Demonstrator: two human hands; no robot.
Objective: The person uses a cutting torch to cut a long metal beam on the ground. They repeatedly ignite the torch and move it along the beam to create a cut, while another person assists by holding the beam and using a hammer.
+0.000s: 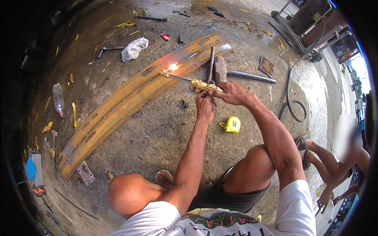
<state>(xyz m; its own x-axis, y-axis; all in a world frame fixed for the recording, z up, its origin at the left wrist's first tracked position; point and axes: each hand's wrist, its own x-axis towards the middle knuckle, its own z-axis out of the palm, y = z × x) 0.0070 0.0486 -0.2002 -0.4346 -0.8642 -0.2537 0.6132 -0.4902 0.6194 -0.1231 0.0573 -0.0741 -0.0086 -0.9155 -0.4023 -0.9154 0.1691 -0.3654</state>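
Both my hands are closed on a brass cutting torch (200,84). My left hand (205,108) grips it from below near the valves, its fingers partly hidden. Wrapped round the rear of its body is my right hand (233,93). The torch points left, and a bright flame (173,67) glows at its head, against a long rusty steel channel (130,91). This channel lies slantwise on the concrete, its far end up and to the right. Just beyond my hands rest a sledgehammer (221,69) and a dark metal bar (211,65).
A yellow tape measure (233,124) lies near my right knee. A hose (289,88) curls at the right, below a wheeled cart (315,45). Another person (342,169) crouches at far right. Metal plates (86,173), a white plastic bag (134,49) and a bottle (58,99) lie about.
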